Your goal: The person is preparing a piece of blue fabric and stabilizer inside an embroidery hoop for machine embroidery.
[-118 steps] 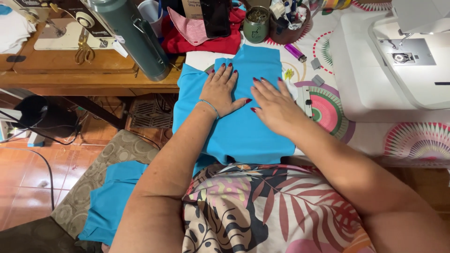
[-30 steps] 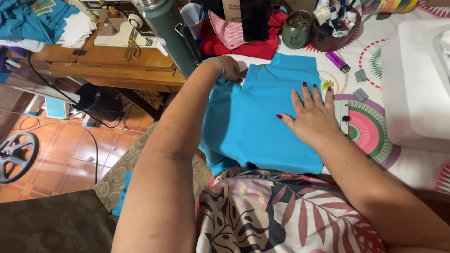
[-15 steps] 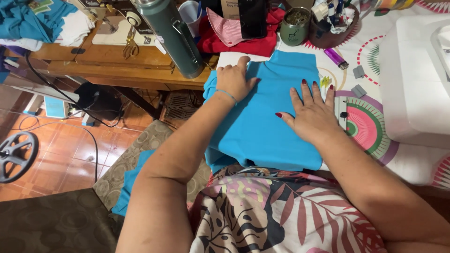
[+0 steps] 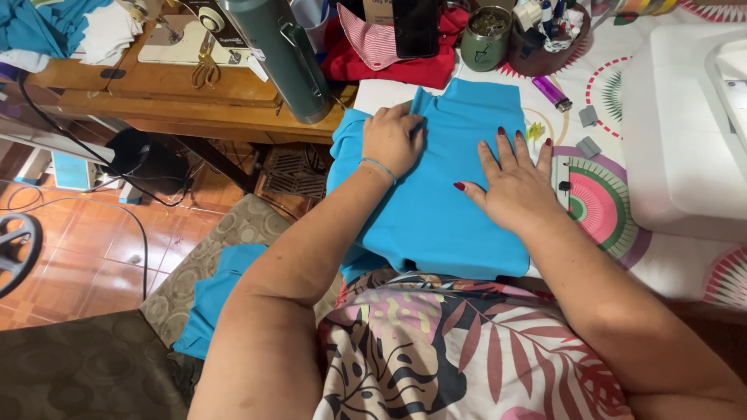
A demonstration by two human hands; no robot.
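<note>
A folded piece of bright blue fabric lies on the table in front of me, its near edge hanging over the table's front. My left hand rests palm down on the fabric's upper left part, fingers curled over a fold. My right hand lies flat with fingers spread on the fabric's right side, beside its right edge. Neither hand lifts the cloth; both press on it.
A white sewing machine stands at the right. A tall green flask, red cloth, a dark phone, a green cup and a purple lighter crowd the back. More blue fabric lies on the floor mat.
My left hand came down from the fabric's top left corner and now lies flat on the cloth. My right hand has stayed spread on the right side.
</note>
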